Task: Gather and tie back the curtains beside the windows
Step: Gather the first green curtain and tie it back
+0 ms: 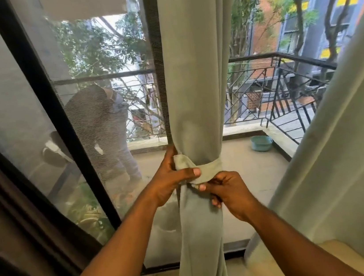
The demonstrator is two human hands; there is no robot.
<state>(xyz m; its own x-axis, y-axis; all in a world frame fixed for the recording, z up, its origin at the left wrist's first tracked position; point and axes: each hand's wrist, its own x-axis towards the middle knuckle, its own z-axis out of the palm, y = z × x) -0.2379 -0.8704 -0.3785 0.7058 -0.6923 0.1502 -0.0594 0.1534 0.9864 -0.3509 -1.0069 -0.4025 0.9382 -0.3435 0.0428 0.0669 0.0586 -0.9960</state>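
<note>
Now the sage-green curtain [191,78] hangs gathered before the window frame [158,71], a matching tieback [210,168] wrapped around it; left hand [170,176] and right hand [227,192] each pinch an end.

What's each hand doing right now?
Left hand: pinching the tie-back band against the gathered curtain.
Right hand: gripping the band's loose end.

Sage-green curtain [195,85] hangs gathered, seemingly cinched by matching band [210,167].
</note>
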